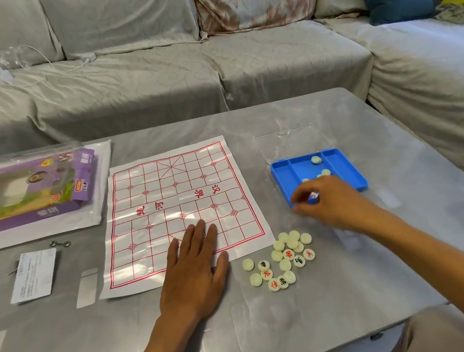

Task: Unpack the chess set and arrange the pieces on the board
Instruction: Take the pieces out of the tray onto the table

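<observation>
A white paper chess board with red grid lines lies flat on the grey table. My left hand rests palm down on its near edge, fingers spread. Right of the board's near corner sits a loose pile of cream round chess pieces, some showing red or black characters. A blue plastic tray stands further right with a few pieces inside. My right hand is at the tray's near-left corner, fingers pinched on one piece with a red mark.
The purple game box lies on a clear bag at the left. A white leaflet and a small metal clip lie near it. A clear lid sits behind the tray. A sofa runs behind the table.
</observation>
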Demonstrator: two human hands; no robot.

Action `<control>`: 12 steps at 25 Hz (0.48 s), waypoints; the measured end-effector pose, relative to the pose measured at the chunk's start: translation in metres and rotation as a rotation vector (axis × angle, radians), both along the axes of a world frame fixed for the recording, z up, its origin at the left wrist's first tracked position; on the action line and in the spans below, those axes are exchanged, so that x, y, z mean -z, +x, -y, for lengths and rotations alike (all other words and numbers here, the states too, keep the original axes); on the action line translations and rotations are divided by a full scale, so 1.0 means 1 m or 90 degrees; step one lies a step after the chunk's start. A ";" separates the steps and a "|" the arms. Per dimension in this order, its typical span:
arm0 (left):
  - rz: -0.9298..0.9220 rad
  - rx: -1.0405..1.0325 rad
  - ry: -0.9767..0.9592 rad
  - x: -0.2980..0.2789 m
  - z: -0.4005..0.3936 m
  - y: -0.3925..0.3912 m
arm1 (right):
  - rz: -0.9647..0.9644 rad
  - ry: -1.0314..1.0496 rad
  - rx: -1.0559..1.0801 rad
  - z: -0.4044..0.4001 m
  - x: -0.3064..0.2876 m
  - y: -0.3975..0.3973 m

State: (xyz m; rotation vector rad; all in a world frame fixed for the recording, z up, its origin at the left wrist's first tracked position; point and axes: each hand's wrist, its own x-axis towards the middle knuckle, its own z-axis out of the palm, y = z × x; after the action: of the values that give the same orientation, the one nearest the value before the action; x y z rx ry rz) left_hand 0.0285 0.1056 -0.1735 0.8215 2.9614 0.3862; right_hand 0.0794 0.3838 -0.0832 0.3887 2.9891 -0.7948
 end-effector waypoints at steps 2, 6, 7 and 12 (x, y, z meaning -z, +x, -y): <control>-0.001 -0.001 -0.009 0.000 0.000 0.000 | -0.042 0.093 0.051 -0.029 -0.001 -0.024; 0.000 -0.006 -0.008 0.001 0.000 0.000 | 0.164 0.102 -0.014 -0.064 0.008 -0.054; 0.001 -0.005 -0.007 0.002 0.001 -0.001 | 0.162 0.091 -0.020 -0.066 0.012 -0.056; 0.000 -0.001 -0.009 0.002 0.000 -0.001 | 0.038 0.134 0.045 -0.075 0.022 -0.056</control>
State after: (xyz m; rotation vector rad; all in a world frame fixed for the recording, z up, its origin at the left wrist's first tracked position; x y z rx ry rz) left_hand 0.0279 0.1051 -0.1759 0.8170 2.9616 0.3647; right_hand 0.0234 0.4587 -0.1051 0.5165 3.0258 -0.4632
